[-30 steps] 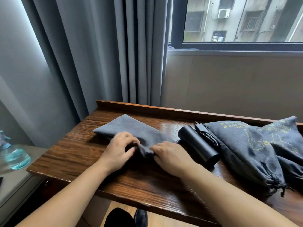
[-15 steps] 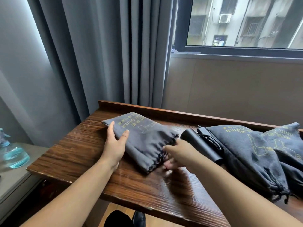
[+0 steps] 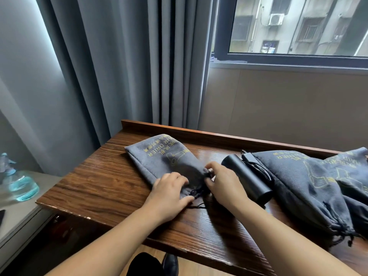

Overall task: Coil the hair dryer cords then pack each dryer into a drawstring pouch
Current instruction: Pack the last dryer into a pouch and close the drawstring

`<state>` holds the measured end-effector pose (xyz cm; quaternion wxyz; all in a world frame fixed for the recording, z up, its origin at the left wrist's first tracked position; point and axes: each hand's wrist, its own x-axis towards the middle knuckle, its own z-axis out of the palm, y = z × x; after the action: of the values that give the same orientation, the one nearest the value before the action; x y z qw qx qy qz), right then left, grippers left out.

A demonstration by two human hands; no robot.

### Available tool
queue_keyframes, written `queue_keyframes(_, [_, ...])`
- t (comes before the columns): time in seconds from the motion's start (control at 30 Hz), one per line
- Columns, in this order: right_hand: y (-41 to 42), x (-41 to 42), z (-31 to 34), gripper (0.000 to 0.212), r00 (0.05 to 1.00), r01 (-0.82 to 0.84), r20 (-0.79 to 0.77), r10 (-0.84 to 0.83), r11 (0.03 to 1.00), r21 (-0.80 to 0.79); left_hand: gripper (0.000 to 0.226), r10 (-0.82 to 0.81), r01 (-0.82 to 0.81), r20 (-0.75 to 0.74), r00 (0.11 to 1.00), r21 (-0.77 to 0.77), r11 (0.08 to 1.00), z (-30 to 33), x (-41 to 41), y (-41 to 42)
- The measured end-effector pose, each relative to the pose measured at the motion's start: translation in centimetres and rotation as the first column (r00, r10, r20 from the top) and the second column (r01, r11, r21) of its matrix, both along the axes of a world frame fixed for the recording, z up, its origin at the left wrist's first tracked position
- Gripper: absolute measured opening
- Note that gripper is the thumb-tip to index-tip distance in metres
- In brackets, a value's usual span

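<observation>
Your left hand (image 3: 169, 193) has its grip on the mouth end of the grey drawstring pouch (image 3: 165, 158), fingers curled onto the gathered cloth and thumb lying along its near edge. Your right hand (image 3: 223, 184) meets it from the other side, fingertips pinching the same bunched opening where the dark drawstring (image 3: 196, 193) tangles out; a loose end of cord trails onto the wood just below your hands. Whether the right fingers hold the cord itself or only the cloth cannot be told.

That pouch lies flat on the wooden worktop (image 3: 111, 184), its closed end pointing away toward the raised back edge, yellow "HAIR DRIER" lettering facing up. It looks flat and thin along its far half.

Just to the right of your right hand, the black hair dryer (image 3: 247, 180) lies on its side, barrel pointing toward the back left. Its coiled black cord (image 3: 258, 170) and plug sit against its far side, touching the next pouch. That second grey pouch (image 3: 302, 186) lies to the right of the dryer with its cinched drawstring end toward the near edge, and a third pouch (image 3: 352, 172) overlaps it at the far right.

Grey curtains (image 3: 119, 66) hang behind the worktop, with a window (image 3: 298, 26) at upper right. On a lower surface to the left stands a clear spray bottle (image 3: 20, 184) with blue liquid.
</observation>
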<state>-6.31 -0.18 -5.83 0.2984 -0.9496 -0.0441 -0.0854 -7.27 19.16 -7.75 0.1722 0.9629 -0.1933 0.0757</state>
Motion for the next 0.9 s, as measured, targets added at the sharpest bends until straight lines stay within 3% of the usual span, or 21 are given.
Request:
queue_keyframes(0.17, [-0.1,0.0,0.0,0.029,0.998,-0.052,0.043,0.050,0.998,0.043,0.008,-0.036,0.037,0.006,0.999,-0.080,0.996,1.0,0.0,1.8])
queue_keyframes(0.27, [-0.4,-0.2,0.1,0.034,0.983,-0.052,0.180,0.037,0.995,0.080,0.009,0.002,-0.003,0.122,0.992,0.006,1.000,1.9,-0.1,2.9])
queue_keyframes(0.37, [-0.4,-0.1,0.2,0.030,0.941,-0.101,0.325,0.096,0.995,-0.001,0.037,0.037,-0.038,0.032,0.999,0.059,0.998,2.5,-0.4,3.5])
queue_keyframes(0.47, [-0.2,0.0,-0.2,0.028,0.964,-0.190,0.170,0.202,0.978,-0.084,0.046,0.033,-0.029,-0.055,0.998,0.077,0.997,2.5,-1.1,3.2])
queue_keyframes(0.63, [-1.1,0.0,-0.6,0.050,0.973,-0.229,-0.077,0.219,0.960,-0.159,0.023,0.040,-0.037,-0.104,0.994,0.030,0.999,3.0,-1.4,3.7])
queue_keyframes(0.7, [-1.6,0.0,-0.4,0.054,0.979,-0.200,-0.056,0.195,0.973,-0.117,0.012,0.119,-0.122,-0.071,0.990,-0.044,0.992,3.3,-1.7,4.0])
queue_keyframes(0.8, [-1.6,-0.1,0.0,0.051,0.981,-0.176,0.075,0.178,0.984,-0.032,0.010,0.290,-0.263,0.050,0.956,-0.301,0.917,3.3,-1.9,4.1])
queue_keyframes(0.83, [-1.5,-0.2,-0.1,0.050,0.975,-0.190,0.112,0.194,0.981,-0.043,0.013,0.309,-0.274,0.064,0.949,-0.322,0.906,3.2,-2.1,4.1])
queue_keyframes(0.9, [-1.4,-0.3,-0.3,0.045,0.954,-0.251,0.141,0.265,0.962,-0.110,0.025,0.245,-0.234,0.047,0.969,-0.161,0.959,2.9,-2.2,4.0])
